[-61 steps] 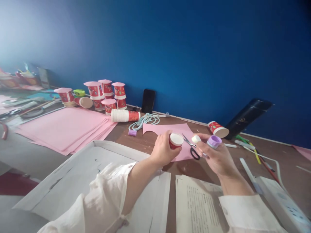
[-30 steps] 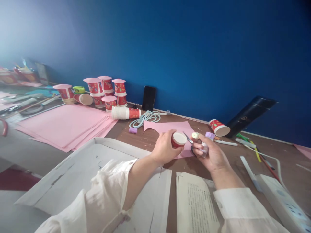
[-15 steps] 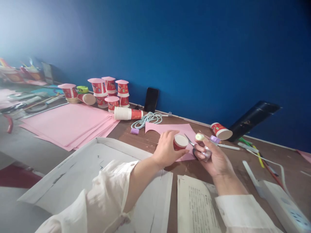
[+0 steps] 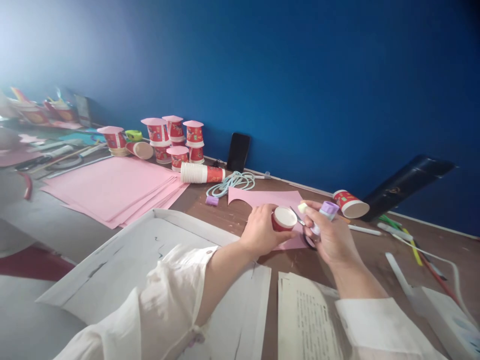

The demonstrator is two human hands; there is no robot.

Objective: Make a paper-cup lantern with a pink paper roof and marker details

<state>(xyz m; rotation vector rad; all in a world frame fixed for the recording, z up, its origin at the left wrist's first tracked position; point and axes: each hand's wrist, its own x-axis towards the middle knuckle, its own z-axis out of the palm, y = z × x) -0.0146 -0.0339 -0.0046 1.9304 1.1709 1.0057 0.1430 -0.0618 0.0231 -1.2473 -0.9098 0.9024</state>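
Observation:
My left hand [image 4: 258,231] is wrapped round a red paper cup [image 4: 284,220] whose round white end faces up. To its right, my right hand [image 4: 330,235] is closed on a glue stick [image 4: 317,227] with a purple end. A pale yellow piece of glue [image 4: 302,207] shows at the thumb and fingertips, close to the cup but apart from it. Whether it joins the tube is hidden by the fingers. Under both hands lies a cut pink sheet [image 4: 258,197], and scissors [image 4: 299,216] rest on it, partly covered. A purple cap [image 4: 212,200] lies left of the sheet.
Several red cups with pink paper tops [image 4: 157,132] stand by the wall, near a lying cup stack [image 4: 202,173]. Pink sheets [image 4: 112,187], a coiled cable [image 4: 234,183], a phone [image 4: 238,151], a tipped cup [image 4: 350,204], a book [image 4: 307,315] and a power strip [image 4: 442,315] lie around.
The right hand has turned the glue stick, so its purple end stands higher and more of the tube shows. The pale glue has come nearer the cup. The view has shifted slightly.

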